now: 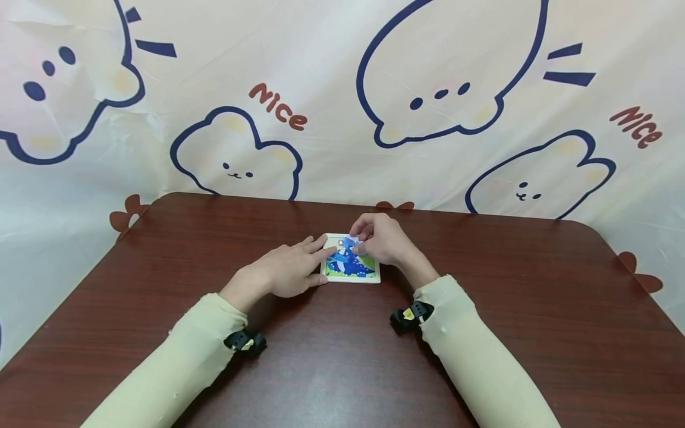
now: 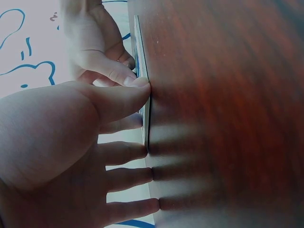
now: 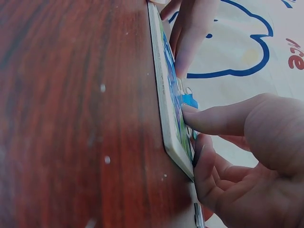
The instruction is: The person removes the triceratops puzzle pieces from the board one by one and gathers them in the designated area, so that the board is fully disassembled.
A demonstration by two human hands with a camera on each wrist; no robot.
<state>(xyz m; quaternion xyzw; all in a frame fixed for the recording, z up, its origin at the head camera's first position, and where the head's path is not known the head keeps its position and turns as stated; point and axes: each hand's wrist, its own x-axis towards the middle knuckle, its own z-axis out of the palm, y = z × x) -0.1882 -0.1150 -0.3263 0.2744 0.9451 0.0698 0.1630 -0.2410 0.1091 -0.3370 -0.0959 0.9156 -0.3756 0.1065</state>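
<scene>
A small jigsaw puzzle board with a white frame and a blue dinosaur picture lies flat on the table. My left hand rests at its left side, fingers spread and straight; the thumb touches the near left corner and the index finger reaches onto the picture. At the upper right of the board, my right hand pinches a blue puzzle piece between thumb and curled fingers. This piece stands tilted up from the board in the right wrist view. Its lower part is hidden by the thumb.
The dark wooden table extends around the board on every side. Behind it hangs a pale curtain with cartoon drawings. In the right wrist view a small shiny object shows at the bottom edge, too partial to identify.
</scene>
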